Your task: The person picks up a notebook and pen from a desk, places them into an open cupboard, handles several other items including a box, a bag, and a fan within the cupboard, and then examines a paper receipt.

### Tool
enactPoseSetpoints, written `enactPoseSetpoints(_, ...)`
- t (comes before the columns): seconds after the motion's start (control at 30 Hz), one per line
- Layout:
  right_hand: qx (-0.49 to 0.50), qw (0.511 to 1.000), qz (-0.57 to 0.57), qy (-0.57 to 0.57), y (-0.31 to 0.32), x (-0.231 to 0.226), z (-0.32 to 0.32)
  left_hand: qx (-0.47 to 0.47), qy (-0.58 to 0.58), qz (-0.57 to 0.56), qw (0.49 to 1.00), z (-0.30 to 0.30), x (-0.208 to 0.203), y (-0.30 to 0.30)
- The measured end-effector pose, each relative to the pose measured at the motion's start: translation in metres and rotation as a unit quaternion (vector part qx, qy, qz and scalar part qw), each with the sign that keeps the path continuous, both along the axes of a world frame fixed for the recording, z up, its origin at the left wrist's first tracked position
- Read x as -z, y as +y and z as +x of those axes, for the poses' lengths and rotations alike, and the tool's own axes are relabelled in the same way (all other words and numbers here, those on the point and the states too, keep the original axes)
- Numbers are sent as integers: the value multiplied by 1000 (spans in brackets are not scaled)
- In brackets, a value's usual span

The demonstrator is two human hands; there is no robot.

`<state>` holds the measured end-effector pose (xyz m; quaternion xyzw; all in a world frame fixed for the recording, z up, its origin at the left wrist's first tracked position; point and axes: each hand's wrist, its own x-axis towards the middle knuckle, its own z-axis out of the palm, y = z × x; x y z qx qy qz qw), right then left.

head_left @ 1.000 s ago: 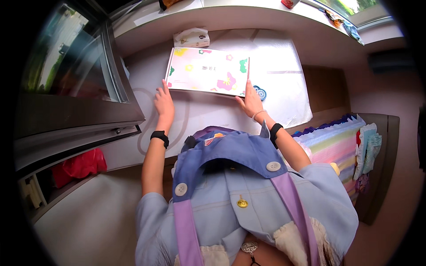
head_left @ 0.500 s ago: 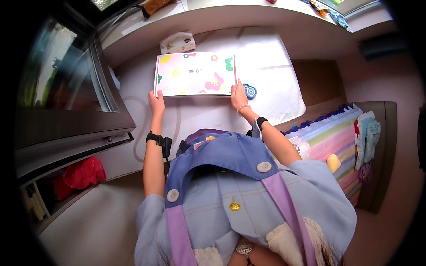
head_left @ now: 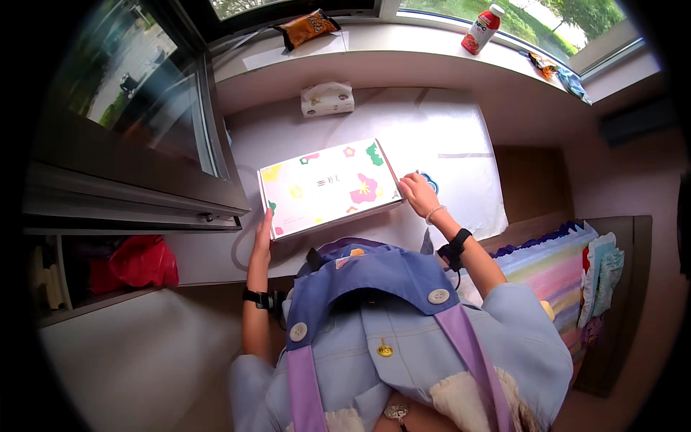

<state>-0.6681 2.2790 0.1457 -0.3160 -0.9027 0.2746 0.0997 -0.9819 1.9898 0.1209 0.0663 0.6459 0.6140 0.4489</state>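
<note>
Glare washed out part of the table (head_left: 464,140), and I saw the flower-printed white cardboard box (head_left: 327,190) over its left part, underside hidden. I had the left hand (head_left: 260,236) along the box's left side, most fingers out of sight, so I couldn't tell its grip. The right hand (head_left: 419,196) bent its fingers at the right edge; whether they pinched it, I couldn't tell. It partly covered a blue object (head_left: 432,181).

The right hand (head_left: 417,193) partly hid a blue object (head_left: 432,182) on the desk (head_left: 464,198); the sleeve (head_left: 522,317) partly covered a yellow thing (head_left: 549,309).
</note>
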Motion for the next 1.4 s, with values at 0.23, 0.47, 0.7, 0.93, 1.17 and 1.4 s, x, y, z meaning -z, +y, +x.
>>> enactPoseSetpoints(0.23,104,973,143,-146,-3,52,40,21,-106,54,993,33,-2,-19)
enactPoseSetpoints(0.47,195,975,-103,41,75,33,29,40,-33,65,997,55,-1,-32)
enactPoseSetpoints(0.7,27,976,56,209,195,-109,-61,-144,-105,96,979,74,-9,-56)
enactPoseSetpoints(0.93,99,890,428,126,256,-107,-172,-286,-118,130,942,137,-38,-88)
enactPoseSetpoints(1.17,-294,899,315,83,141,-43,-248,-480,-84,90,868,217,-32,-140)
enactPoseSetpoints(1.4,-193,950,244,-33,132,26,-258,-531,-83,161,828,242,-27,-168)
